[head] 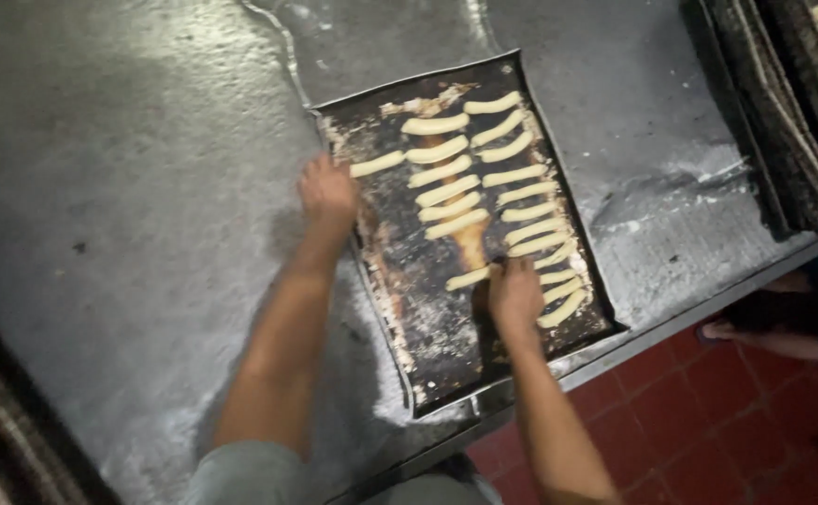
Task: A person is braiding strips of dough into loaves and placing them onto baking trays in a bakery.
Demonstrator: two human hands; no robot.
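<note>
On dark baking tray [427, 346], right hand [515, 295] pinching dough strip [468, 278], left hand [326, 190] touching another strip [377, 165].

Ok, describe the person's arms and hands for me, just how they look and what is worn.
Both forearms are bare from the elbow down, with no long sleeves. The left hand and the right hand are bare too: no gloves, and no watch, ring or wristband that shows. The picture is slightly blurred, so finer marks cannot be told. At the bottom edge a pale grey-green garment shows.
</note>
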